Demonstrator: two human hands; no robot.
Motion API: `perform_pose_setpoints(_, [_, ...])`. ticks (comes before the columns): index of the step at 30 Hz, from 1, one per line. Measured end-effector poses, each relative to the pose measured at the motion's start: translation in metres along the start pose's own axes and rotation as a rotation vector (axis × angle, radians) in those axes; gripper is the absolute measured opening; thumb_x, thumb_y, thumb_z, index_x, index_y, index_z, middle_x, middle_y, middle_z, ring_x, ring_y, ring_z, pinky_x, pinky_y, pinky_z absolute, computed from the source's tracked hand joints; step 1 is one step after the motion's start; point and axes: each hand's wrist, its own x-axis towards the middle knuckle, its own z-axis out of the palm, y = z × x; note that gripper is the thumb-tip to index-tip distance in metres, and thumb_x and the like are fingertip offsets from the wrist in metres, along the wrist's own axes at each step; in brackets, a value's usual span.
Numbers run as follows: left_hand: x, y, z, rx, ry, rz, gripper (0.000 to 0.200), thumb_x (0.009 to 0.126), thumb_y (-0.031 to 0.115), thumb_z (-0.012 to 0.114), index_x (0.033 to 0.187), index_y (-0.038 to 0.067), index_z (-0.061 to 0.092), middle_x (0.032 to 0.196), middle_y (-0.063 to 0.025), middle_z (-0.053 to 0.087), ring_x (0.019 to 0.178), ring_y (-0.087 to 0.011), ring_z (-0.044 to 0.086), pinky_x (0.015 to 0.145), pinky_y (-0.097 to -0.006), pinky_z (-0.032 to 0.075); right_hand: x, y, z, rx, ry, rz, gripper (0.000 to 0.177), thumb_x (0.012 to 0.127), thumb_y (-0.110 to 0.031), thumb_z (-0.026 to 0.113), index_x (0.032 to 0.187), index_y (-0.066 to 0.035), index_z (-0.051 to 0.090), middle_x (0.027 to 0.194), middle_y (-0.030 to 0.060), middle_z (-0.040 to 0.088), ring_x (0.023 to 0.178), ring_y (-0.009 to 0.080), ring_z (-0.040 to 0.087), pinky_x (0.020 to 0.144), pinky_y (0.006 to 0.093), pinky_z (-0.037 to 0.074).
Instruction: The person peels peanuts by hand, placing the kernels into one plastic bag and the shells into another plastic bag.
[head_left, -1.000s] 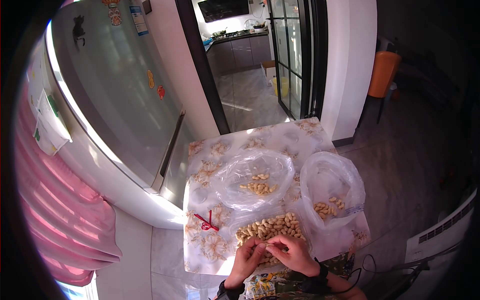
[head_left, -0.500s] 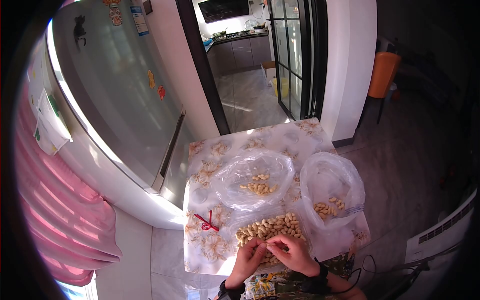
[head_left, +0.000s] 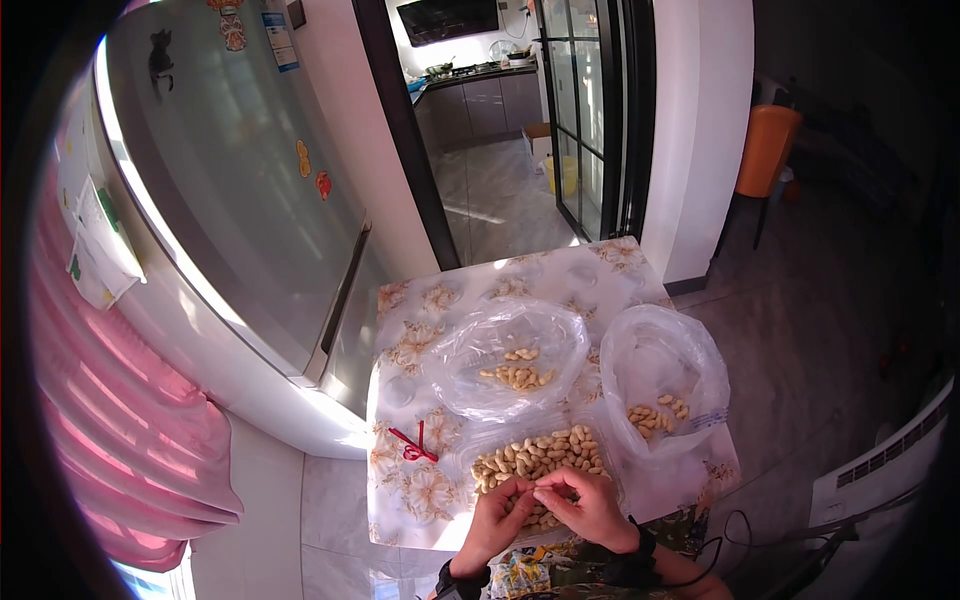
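Note:
My left hand (head_left: 505,517) and my right hand (head_left: 587,511) meet fingertip to fingertip over a clear plastic tray (head_left: 463,468). Both are closed in a pinch on what looks like a single peanut, mostly hidden by the fingers. Unshelled peanuts (head_left: 540,455) fill the tray beneath them, and my hands cover its near part. Beyond the tray, an open clear plastic bag (head_left: 460,345) holds a small heap of peanuts (head_left: 520,377). To the right, a whitish plastic bag (head_left: 650,340) stands open with several peanuts (head_left: 650,418) at its bottom.
A red tie (head_left: 414,442) lies left of the tray on the flower-patterned table (head_left: 410,490). The fridge (head_left: 240,200) stands close on the left. Behind the table is a doorway with a glass door (head_left: 580,120); an orange chair (head_left: 768,150) is at the far right.
Almost nothing differs. My fingers have shifted very slightly at the pinch; the bags, tray and red tie stay where they were.

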Motion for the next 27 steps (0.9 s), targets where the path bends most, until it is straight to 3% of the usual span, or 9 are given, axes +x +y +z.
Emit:
perform_pose_setpoints(2, [0.000,-0.001,0.001,-0.027,0.018,0.028,0.014,0.098,0.010,0.058,0.105,0.000,0.062,0.078,0.0046,0.061,0.064,0.0006,0.044,0.056,-0.0174,0.036,0.000,-0.003,-0.002,-0.007,-0.026,0.032,0.013,0.087,-0.008,0.074,0.095,0.000,0.067,0.083,0.0073,0.071,0.071,0.0109,0.068,0.064,0.0251,0.053])
perform_pose_setpoints(12, [0.001,0.001,0.001,-0.064,0.005,0.017,0.016,0.098,0.008,0.058,0.112,0.001,0.058,0.089,0.0009,0.066,0.073,-0.0003,0.053,0.064,-0.0165,0.042,0.004,-0.004,-0.001,0.113,0.010,0.052,0.016,0.088,-0.007,0.072,0.103,-0.002,0.067,0.088,0.0073,0.071,0.074,0.0134,0.069,0.067,0.0246,0.054])
perform_pose_setpoints(14, [0.001,0.003,0.001,-0.137,0.003,0.000,0.015,0.098,0.008,0.058,0.111,0.001,0.059,0.091,0.0005,0.067,0.075,-0.0006,0.055,0.065,-0.0164,0.043,0.019,-0.027,-0.009,0.066,0.046,-0.133,0.016,0.088,-0.004,0.071,0.103,-0.001,0.069,0.090,0.0082,0.072,0.074,0.0117,0.068,0.064,0.0248,0.052])
perform_pose_setpoints(24, [-0.002,0.010,0.002,-0.143,-0.001,-0.009,0.015,0.098,0.010,0.061,0.110,0.003,0.060,0.085,0.0046,0.061,0.073,-0.0004,0.051,0.065,-0.0160,0.041,0.124,-0.048,-0.024,-0.147,0.102,-0.339,0.018,0.087,-0.005,0.069,0.105,-0.002,0.068,0.085,0.0093,0.071,0.070,0.0133,0.067,0.064,0.0262,0.052])
perform_pose_setpoints(26, [-0.002,0.011,0.000,-0.065,-0.014,-0.020,0.015,0.097,0.009,0.061,0.110,0.003,0.060,0.087,0.0042,0.061,0.074,0.0000,0.051,0.066,-0.0156,0.041,0.142,-0.031,-0.020,-0.174,0.087,-0.271,0.014,0.088,-0.005,0.067,0.102,-0.002,0.064,0.080,0.0115,0.067,0.069,0.0209,0.067,0.061,0.0293,0.052])
perform_pose_setpoints(27, [-0.002,0.008,0.000,-0.163,-0.024,-0.029,0.015,0.097,0.010,0.061,0.110,0.003,0.060,0.087,0.0045,0.061,0.074,0.0002,0.051,0.066,-0.0153,0.041,0.148,-0.019,-0.016,-0.165,0.097,-0.266,0.014,0.087,-0.007,0.067,0.100,-0.002,0.064,0.079,0.0122,0.067,0.069,0.0235,0.067,0.062,0.0310,0.052])
